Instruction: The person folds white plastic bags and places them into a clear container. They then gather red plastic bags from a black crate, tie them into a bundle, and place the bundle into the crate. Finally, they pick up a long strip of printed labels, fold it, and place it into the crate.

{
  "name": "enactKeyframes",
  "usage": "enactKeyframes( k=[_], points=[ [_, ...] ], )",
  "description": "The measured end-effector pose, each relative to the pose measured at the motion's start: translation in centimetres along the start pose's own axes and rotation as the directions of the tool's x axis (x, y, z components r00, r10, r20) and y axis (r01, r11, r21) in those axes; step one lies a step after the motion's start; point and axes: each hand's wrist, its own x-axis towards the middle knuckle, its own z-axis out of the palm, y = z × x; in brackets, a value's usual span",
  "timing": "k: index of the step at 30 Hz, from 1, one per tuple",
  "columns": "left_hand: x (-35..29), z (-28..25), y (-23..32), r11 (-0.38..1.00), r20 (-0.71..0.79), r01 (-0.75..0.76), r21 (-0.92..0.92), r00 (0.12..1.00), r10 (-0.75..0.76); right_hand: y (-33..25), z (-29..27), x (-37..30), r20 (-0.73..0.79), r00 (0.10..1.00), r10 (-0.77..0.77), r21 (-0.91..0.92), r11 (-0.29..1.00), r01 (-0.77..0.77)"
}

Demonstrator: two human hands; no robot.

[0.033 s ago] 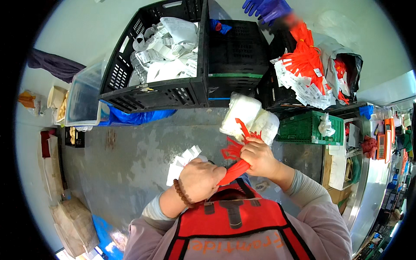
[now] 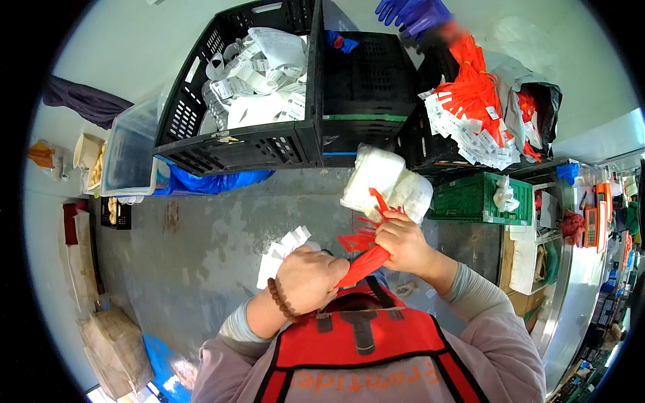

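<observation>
Your left hand [image 2: 311, 274], wearing a brown beaded bracelet [image 2: 282, 301], is closed around one end of a bundle of thin, flat red strips [image 2: 363, 266], with white paper tags [image 2: 279, 254] fanning out on its left side. Your right hand [image 2: 401, 245] grips the bundle near its other end, where loose red tips stick out. The bundle slants between your hands in front of your chest, the grey, patchy floor [image 2: 201, 235] below.

Bundle of flat red strips [image 2: 363, 267], gathered tightly and slanting up to the right between left hand [image 2: 311, 274] and right hand [image 2: 404, 247]; loose ends splay above. White tags [image 2: 274, 262] fan out at left, apparently attached, the join being hidden.
</observation>
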Motion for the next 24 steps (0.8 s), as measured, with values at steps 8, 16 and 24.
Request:
enactKeyframes(
  k=[8,16,24],
  points=[
    [-2.1,-0.6,-1.2,0.997,0.025,0.04,-0.068,0.999,-0.038,2.9,0.0,-1.5,0.003,1.0,0.02,-0.047,0.999,-0.019],
    [-3.9,-2.5,-1.6,0.964,0.007,0.184,-0.189,0.982,-0.186,5.5,0.3,-1.0,-0.017,1.0,0.017,-0.089,0.996,-0.019],
    [-7.7,-2.4,-4.4,0.845,0.117,0.429,-0.319,0.902,-0.414,5.4,-0.6,0.5,0.153,0.98,0.124,-0.191,0.977,-0.094]
  ],
)
